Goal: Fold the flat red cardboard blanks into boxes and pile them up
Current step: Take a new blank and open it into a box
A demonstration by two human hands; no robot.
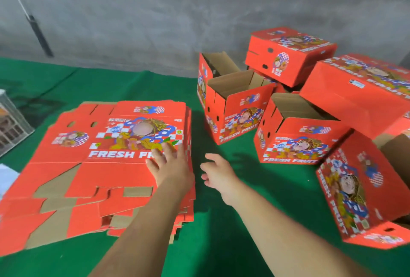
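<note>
**Red cardboard, and my two hands reaching for the next blank**

Green cloth point(221, 243) covers the table, the widest thing in view, with a grey wall point(133, 10) behind it. On the right sits the heap of folded boxes point(310, 103): several red cartons printed "FRESH FRUIT", some standing open at the top, some tipped on their sides, one perched on the others at the back. On the left lies the stack of flat blanks point(99, 165), printed side up, its edges loosely fanned.

My left hand point(170, 165) rests flat on the top blank near the stack's right edge, fingers straight and spread, gripping nothing. My right hand point(216, 171) hangs just beside that edge, above the cloth, fingers relaxed and apart, empty; whether it touches the cardboard I cannot tell.

I judge the step to be lifting a single blank. To do it well, I would press down lightly with my left palm, slip my right fingertips under the top sheet only, and peel it away sideways so the fanned sheets beneath do not drag along.
</note>
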